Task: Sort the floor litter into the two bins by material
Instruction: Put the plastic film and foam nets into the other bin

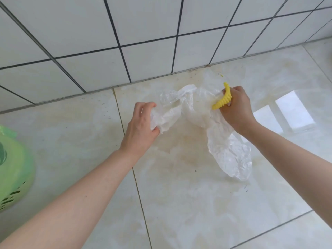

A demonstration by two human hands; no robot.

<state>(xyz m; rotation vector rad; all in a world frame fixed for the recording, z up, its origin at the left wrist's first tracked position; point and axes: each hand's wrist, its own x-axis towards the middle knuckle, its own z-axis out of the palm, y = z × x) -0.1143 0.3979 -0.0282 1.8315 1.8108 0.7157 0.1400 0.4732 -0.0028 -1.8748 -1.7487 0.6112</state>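
A crumpled clear plastic bag [186, 106] stretches between both hands above the floor near the wall. My left hand [142, 124] pinches its left end. My right hand [237, 108] grips the bag's right part together with a yellow ridged plastic piece [223, 100]. A second length of thin clear plastic [228, 151] hangs down from my right hand toward the floor. A green bin [14, 169] with slotted sides shows partly at the left edge; a second bin is not in view.
The tiled wall [143, 42] meets the glossy floor [179, 194] just behind the bag. Yellowish stains mark the floor tile under the hands. Bright window reflections lie on the floor at the right.
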